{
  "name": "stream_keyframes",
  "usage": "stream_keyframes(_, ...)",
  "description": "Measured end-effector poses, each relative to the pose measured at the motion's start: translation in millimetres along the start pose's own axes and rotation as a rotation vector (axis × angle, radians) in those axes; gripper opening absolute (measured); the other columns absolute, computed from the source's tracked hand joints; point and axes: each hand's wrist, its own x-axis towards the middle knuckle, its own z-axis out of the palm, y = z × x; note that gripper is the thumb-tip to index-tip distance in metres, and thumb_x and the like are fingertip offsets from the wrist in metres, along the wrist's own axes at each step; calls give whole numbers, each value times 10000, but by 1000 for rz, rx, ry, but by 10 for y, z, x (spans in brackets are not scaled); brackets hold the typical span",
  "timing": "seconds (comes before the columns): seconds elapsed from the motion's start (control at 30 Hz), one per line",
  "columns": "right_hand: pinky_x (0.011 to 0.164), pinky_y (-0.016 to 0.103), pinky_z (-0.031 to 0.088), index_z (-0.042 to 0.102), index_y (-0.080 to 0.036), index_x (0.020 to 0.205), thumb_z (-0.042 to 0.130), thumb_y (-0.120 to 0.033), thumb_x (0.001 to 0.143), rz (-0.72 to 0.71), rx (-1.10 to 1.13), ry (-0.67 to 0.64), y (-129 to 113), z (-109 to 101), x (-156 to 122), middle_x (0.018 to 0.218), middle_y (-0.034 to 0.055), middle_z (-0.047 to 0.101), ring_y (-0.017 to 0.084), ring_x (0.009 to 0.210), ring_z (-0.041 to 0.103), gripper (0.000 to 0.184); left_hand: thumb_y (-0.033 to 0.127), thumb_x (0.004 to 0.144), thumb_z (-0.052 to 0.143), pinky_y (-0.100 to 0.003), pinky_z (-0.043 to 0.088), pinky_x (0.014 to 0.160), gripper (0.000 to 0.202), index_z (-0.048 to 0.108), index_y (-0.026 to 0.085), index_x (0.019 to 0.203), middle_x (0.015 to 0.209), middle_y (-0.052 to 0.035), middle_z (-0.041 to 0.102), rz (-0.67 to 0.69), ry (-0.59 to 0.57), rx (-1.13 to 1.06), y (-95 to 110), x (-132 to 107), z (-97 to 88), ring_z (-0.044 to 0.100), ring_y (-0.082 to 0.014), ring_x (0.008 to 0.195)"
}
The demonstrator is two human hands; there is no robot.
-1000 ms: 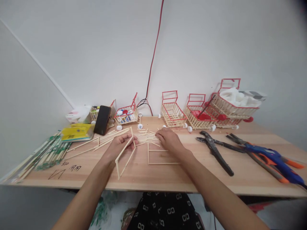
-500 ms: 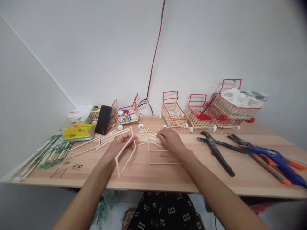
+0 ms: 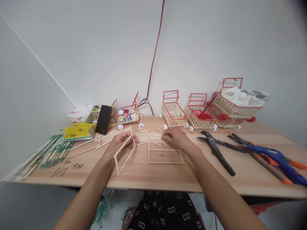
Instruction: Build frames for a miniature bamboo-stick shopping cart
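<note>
My left hand (image 3: 122,142) is closed around one side of a rectangular frame of thin wooden sticks (image 3: 123,148), which is held tilted above the table. My right hand (image 3: 176,139) has its fingers pinched together at the right end of a pile of short wooden sticks (image 3: 148,138). A stick end lies by those fingertips; whether they grip it is hidden. Just below the right hand, a second stick frame (image 3: 166,163) lies flat on the wooden table (image 3: 148,179).
Miniature stick carts with red trim (image 3: 174,111) line the wall. At left are long sticks (image 3: 83,148), bagged sticks (image 3: 51,153), a yellow packet (image 3: 79,131) and a phone (image 3: 103,119). Pliers (image 3: 217,153) and a blue glue gun (image 3: 273,156) lie at right.
My right hand has shifted slightly right, uncovering the right end of the flat frame. The frame in my left hand has moved slightly left.
</note>
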Motion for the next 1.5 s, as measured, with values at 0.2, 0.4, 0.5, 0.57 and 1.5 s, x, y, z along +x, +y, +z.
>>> stream_keyframes(0.2, 635, 235, 332, 695, -198, 768, 607, -174, 784, -112, 23, -29, -88, 31, -16, 771, 14, 660, 138, 728, 555, 93, 401, 737, 743, -218, 415, 579, 315, 678, 128, 882, 757, -50, 649, -10, 4, -7, -14, 13, -26, 531, -103, 601)
stream_keyframes(0.4, 622, 231, 316, 678, -199, 788, 673, -201, 788, -159, 2, -85, -163, 95, -44, 794, 17, 637, 150, 769, 551, 5, 417, 729, 746, -213, 417, 562, 338, 678, 128, 889, 769, -48, 653, -9, -1, 12, -48, 36, -71, 545, -99, 598)
stream_keyframes(0.5, 613, 234, 306, 660, -196, 781, 674, -190, 792, -160, -33, -106, -185, 105, -58, 803, 23, 634, 158, 777, 548, 19, 407, 736, 741, -208, 417, 567, 320, 678, 132, 885, 769, -41, 652, -8, 4, 1, -45, 28, -60, 546, -93, 598)
stream_keyframes(0.57, 623, 237, 314, 646, -190, 775, 652, -176, 808, -157, -51, -103, -205, 100, -65, 814, 32, 631, 162, 793, 549, 36, 399, 735, 743, -211, 418, 571, 315, 680, 130, 885, 763, -39, 650, -8, 8, 1, -38, 23, -50, 543, -93, 595)
stream_keyframes(1.5, 1049, 455, 316, 681, -194, 1142, 436, -330, 970, -429, -10, 23, -446, 330, -26, 1369, 132, 516, 258, 1268, 413, 329, 410, 697, 770, -213, 418, 579, 322, 694, 147, 868, 767, -25, 663, 14, 5, -18, -5, 18, -59, 549, -92, 590)
